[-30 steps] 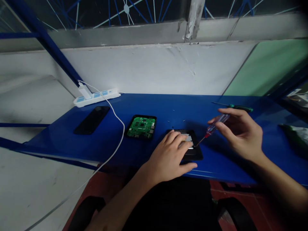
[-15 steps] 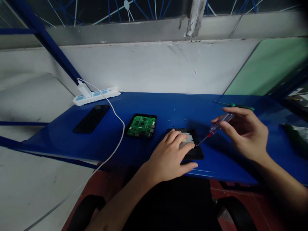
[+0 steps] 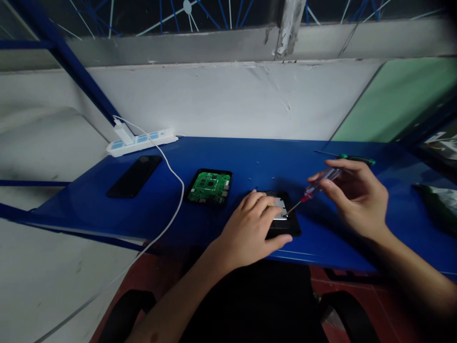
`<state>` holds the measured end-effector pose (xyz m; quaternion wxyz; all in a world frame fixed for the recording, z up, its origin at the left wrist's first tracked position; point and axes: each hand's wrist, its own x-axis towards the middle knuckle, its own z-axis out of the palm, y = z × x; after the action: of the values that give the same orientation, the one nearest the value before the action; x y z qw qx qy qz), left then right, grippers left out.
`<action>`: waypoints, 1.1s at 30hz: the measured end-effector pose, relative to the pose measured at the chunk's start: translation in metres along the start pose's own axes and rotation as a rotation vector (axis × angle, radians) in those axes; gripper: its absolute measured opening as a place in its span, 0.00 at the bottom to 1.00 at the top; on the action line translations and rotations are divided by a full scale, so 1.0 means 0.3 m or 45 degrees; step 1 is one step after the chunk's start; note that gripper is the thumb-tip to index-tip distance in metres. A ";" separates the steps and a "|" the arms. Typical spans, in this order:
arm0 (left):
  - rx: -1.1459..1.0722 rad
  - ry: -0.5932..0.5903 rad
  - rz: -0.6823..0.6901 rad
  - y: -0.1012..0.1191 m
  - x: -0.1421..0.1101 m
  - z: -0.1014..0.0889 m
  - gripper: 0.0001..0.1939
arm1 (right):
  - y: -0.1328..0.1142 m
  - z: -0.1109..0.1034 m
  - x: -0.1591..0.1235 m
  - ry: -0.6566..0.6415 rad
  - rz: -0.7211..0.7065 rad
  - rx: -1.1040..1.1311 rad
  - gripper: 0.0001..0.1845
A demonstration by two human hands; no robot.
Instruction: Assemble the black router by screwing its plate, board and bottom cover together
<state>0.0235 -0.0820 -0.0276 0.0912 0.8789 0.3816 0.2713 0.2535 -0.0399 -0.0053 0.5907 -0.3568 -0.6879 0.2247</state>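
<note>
A black plastic casing [image 3: 294, 227] lies on the table in front of me, with a silvery metal plate [image 3: 281, 209] on its upper side. Across its left part rests my left hand [image 3: 252, 228], fingers spread over the plate and thumb stretched out along the near edge, covering much of the casing. My right hand [image 3: 360, 197] pinches the clear purplish handle of a screwdriver [image 3: 314, 188] with a red collar. Its shaft slants down to the left, and the tip meets the plate's right corner. Whether a screw sits under the tip is too small to tell.
Left of the casing sits an open black case with a green circuit board [image 3: 209, 186]. Several small screws [image 3: 273, 178] lie behind the casing. A green-handled screwdriver [image 3: 357, 159] lies beyond my right hand. Further left are a phone [image 3: 134, 176], power strip [image 3: 143, 142] and white cable [image 3: 174, 214].
The screwdriver tip has shifted slightly left, from the black rim onto the plate's corner. My left index finger has drawn back a little, baring more of that corner.
</note>
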 end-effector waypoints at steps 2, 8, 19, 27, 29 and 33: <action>-0.025 0.034 -0.030 -0.002 0.004 -0.001 0.17 | 0.000 0.002 -0.001 0.005 0.015 0.020 0.20; -0.089 0.140 -0.092 -0.017 0.011 0.006 0.09 | 0.000 0.014 -0.006 0.007 0.072 0.108 0.17; -0.162 0.270 -0.050 -0.039 0.011 0.017 0.04 | -0.007 0.015 -0.011 0.002 0.103 0.137 0.16; -0.223 0.340 -0.076 -0.039 0.013 0.006 0.05 | -0.009 0.017 -0.009 0.053 0.071 0.108 0.17; -0.237 0.366 -0.086 -0.038 0.013 0.002 0.05 | -0.010 0.018 -0.009 0.068 0.064 0.105 0.16; -0.246 0.386 -0.083 -0.038 0.014 -0.005 0.05 | -0.013 0.017 -0.009 0.073 0.067 0.121 0.15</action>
<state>0.0180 -0.0711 -0.0288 0.1257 0.8022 0.3915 0.4329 0.2477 -0.0438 -0.0053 0.6203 -0.3525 -0.6498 0.2622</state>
